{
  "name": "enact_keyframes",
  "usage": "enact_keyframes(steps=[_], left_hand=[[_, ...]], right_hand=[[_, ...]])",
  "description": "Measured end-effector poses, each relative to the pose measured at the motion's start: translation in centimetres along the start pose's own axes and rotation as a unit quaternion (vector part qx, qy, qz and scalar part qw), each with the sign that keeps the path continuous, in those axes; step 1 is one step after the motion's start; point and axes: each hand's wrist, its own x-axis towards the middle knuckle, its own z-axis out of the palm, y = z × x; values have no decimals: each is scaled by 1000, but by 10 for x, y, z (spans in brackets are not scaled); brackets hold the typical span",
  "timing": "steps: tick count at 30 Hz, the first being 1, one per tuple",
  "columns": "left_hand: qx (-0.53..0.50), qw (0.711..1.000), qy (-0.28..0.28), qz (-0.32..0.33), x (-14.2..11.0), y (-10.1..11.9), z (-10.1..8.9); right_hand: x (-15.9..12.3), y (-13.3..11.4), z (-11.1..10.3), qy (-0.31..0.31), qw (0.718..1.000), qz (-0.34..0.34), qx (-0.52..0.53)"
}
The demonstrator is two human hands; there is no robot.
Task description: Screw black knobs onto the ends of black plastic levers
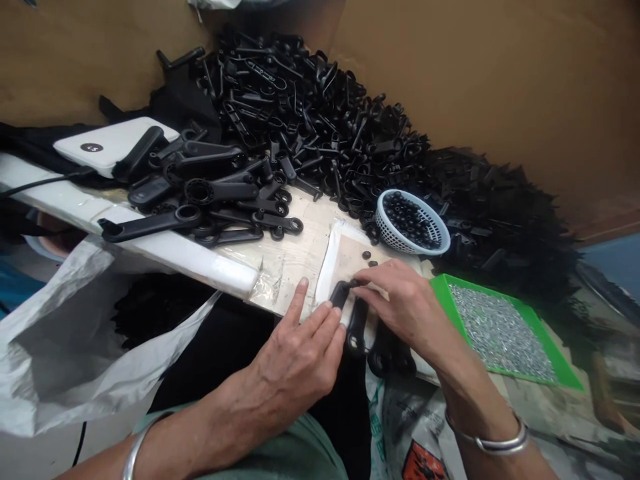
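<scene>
My left hand (pixel 300 350) lies with its fingers stretched out over a black plastic arm-shaped part (pixel 342 293), its thumb spread apart. At the far end of that part, my right hand (pixel 395 290) pinches a small black piece (pixel 354 283) between thumb and fingers; whether it is separate from the part is hard to see. Under and beside the hands, another black arm with a ringed end (pixel 357 330) points towards me, and more black arms (pixel 383 353) lie to its right. Two small black round pieces (pixel 367 255) rest just beyond my right hand.
A light blue basket (pixel 435 247) holds small black pieces. To the right sits a green tray (pixel 445 300) of small silvery metal pieces. Black plastic parts (pixel 300 113) are heaped behind, with larger arms (pixel 215 190) at left. A white box (pixel 100 143) and a white sack (pixel 65 347) are also at left.
</scene>
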Motion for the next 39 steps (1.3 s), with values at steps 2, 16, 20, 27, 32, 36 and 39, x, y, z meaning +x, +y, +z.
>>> enact_keyframes(steps=[2,16,20,27,32,36,39], left_hand=[[1,1000,2,2,0,0,0],[18,999,-37,20,0,-2,-1],[15,999,-35,16,0,-4,-2],[2,999,-39,1,-1,-3,-2],[0,999,-34,0,0,-1,-1],[7,999,-34,2,1,-1,-1],[14,999,-36,6,0,-2,-1]], right_hand=[[0,0,0,-8,1000,-4,-11],[14,-12,-8,-71,989,-66,-113],[16,-7,-4,-79,990,-67,-99],[17,8,4,-72,996,-58,-10],[21,-3,-3,-127,984,-90,-91],[18,-10,-6,-130,978,-100,-130],[17,-12,-5,-121,977,-106,-138]])
